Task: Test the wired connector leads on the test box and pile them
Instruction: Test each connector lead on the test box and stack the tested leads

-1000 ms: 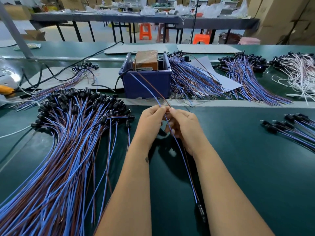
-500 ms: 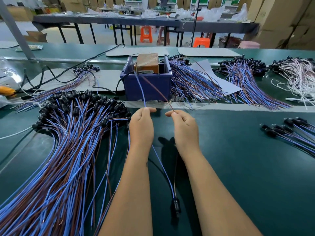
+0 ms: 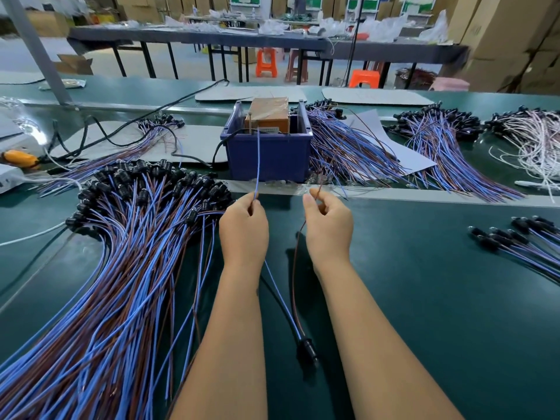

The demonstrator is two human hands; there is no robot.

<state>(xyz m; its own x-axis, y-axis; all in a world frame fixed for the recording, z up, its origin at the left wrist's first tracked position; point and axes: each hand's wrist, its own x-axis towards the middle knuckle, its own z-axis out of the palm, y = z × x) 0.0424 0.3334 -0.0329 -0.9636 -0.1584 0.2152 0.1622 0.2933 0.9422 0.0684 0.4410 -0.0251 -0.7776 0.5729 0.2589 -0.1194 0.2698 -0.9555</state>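
Lead (image 3: 280, 298) wires apart, one per hand

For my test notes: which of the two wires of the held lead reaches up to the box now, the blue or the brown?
The blue wire, pinched by the left hand, runs up into the blue bin. The brown wire ends short at the right hand.

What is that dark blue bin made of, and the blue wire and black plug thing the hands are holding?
The dark blue bin looks like moulded plastic: even colour, dull sheen, thick rim. The thin blue wire pinched by the left hand seems coated in smooth, bendy plastic or rubber. The black plug at the lead's end looks like hard plastic, though blur leaves that uncertain.
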